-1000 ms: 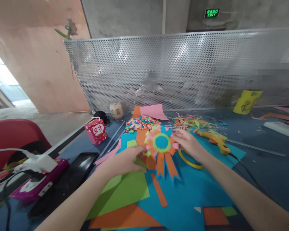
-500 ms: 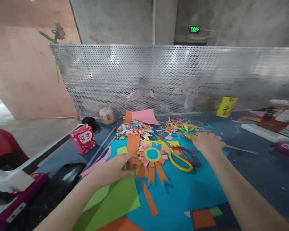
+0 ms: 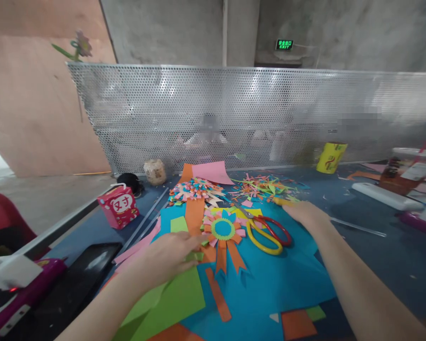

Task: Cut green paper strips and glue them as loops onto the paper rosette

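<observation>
A paper rosette with a blue centre, a green frilled ring, pink and orange petals and orange tails lies on blue sheets. My left hand reaches its left edge, fingers stretched and thumb apart, above green and orange paper pieces. To the rosette's right lie scissors with one red and one yellow handle loop. Past them my right hand is closed around a yellow tool, apparently a glue gun, mostly hidden by the hand. A clear glue stick shows behind that hand.
Another rosette cluster and a heap of paper shreds lie farther back, before a perforated metal screen. A pink box and black phone are left. A yellow roll stands right.
My left hand has moved slightly forward, its fingertips now nearer the rosette's edge. My right fingers look more closed around the yellow tool, and the glue stick has shifted slightly. The view has drifted slightly.
</observation>
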`<state>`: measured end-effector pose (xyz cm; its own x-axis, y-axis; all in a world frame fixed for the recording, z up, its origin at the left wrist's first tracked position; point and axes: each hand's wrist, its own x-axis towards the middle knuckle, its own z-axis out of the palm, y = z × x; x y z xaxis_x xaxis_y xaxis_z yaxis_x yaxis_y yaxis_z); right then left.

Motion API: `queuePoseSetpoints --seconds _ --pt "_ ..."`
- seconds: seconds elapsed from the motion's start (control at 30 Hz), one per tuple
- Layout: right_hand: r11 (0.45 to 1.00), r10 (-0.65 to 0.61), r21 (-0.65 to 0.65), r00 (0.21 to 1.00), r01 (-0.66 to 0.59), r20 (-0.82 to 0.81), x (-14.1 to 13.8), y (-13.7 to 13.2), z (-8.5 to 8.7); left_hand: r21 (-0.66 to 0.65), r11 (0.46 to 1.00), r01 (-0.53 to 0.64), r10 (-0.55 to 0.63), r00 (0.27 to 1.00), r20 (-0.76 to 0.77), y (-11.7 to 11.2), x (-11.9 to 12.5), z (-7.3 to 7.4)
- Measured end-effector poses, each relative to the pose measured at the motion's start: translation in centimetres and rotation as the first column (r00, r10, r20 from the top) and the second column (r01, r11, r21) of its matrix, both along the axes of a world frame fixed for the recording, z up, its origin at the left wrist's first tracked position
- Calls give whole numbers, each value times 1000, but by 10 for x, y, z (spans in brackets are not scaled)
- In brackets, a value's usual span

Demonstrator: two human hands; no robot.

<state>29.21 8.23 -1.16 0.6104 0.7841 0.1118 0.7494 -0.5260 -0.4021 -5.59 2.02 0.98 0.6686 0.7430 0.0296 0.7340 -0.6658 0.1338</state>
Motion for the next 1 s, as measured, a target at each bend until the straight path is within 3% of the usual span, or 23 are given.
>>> queuePoseSetpoints --seconds 0.17,0.27,0.4,0.57,0.63,0.7,0.77,0.83,0.9,1.0 --pt "994 -109 -14 994 109 -20 -14 -8 18 286 936 204 -155 970 -186 -4 4 -14" --pt "996 -84 34 996 84 7 -28 -12 26 331 894 302 -197 929 -315 -6 7 -16" --pt "998 13 55 999 -15 39 -42 -14 27 340 887 313 -183 913 -365 -8 9 -17" --pt "988 131 71 989 -136 61 -53 -17 24 334 909 249 -196 963 -184 -9 8 -17" --pt "980 150 121 986 -159 79 -58 -19 24 286 945 158 -165 986 3 -11 10 -13" --pt "956 177 214 977 -199 118 -65 -24 24 167 986 -1 -45 961 273 -11 11 -8" --pt "907 211 332 963 -257 169 -74 -29 24 -46 990 -132 135 831 540 -8 12 -5" --pt "832 253 446 941 -330 224 -83 -35 22 -310 940 -145 327 640 695 -3 12 -4" --pt "725 311 546 907 -419 284 -93 -41 19 -532 843 -77 502 465 729 3 11 -5" --pt "575 394 612 839 -543 375 -105 -49 12 -724 689 30 693 263 671 9 11 -7"
